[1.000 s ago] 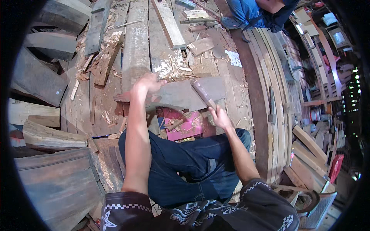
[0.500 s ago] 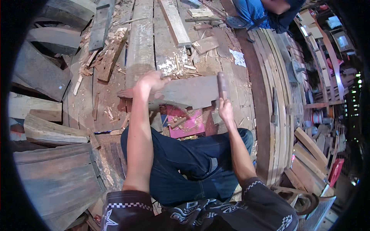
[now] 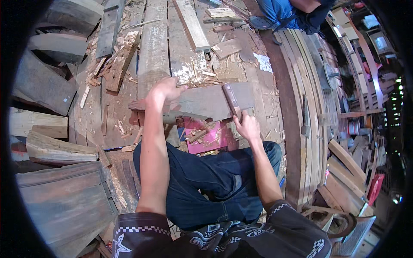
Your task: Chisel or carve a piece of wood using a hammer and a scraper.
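My left hand (image 3: 165, 90) grips the far edge of a grey-brown board (image 3: 200, 99) lying crosswise in front of my bent legs, its fingertips partly hidden. My right hand (image 3: 247, 127) is closed round the near end of a short, dark wooden-looking tool (image 3: 230, 96), which slants up and left over the board's right part. Whether the tool touches the board I cannot tell. Beneath the board's near side lies a pink sheet (image 3: 202, 144) strewn with wood chips and scraps.
Planks and chips cover the floor (image 3: 155, 43). Curved timbers (image 3: 60, 146) pile at the left; long boards (image 3: 294, 163) run along the right beside a narrow tool (image 3: 305, 129). Another person's blue-clad leg (image 3: 271, 13) is at the top. Stacked wood (image 3: 344, 163) stands at the far right.
My right hand and its tool swung upright and rightward half a second ago, and now slant back leftward. My left hand stays at about the same place on the board.
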### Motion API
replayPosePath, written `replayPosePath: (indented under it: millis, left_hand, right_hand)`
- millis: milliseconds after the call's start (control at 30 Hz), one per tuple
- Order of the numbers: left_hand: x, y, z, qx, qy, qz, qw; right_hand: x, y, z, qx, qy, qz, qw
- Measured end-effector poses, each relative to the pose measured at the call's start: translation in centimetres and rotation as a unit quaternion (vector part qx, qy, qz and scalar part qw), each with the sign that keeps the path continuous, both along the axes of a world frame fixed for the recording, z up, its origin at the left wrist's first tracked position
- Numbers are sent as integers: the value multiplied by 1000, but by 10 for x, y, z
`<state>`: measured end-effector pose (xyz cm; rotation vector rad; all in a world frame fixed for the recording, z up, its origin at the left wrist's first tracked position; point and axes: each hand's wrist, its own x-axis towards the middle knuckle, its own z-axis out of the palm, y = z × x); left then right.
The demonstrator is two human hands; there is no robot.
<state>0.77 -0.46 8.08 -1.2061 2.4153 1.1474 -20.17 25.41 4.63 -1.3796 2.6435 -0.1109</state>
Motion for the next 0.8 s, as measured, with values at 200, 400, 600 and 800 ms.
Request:
replayPosePath:
  millis: [200, 400, 600, 800]
  left_hand:
    - [2, -1, -3, -6, 2, -3, 1000]
    - [0, -2, 5, -13, 6, -11, 1000]
    - [3, 1, -1, -18, 10, -3, 1000]
    - [2, 0, 3, 6, -9, -3, 1000]
  right_hand:
    - [-1, -18, 4, 51, 19, 8, 999]
    - [-2, -43, -4, -27, 69, 12, 997]
    - [-13, -62, -17, -33, 145, 107, 983]
    - [-56, -66, -19, 9, 125, 104, 987]
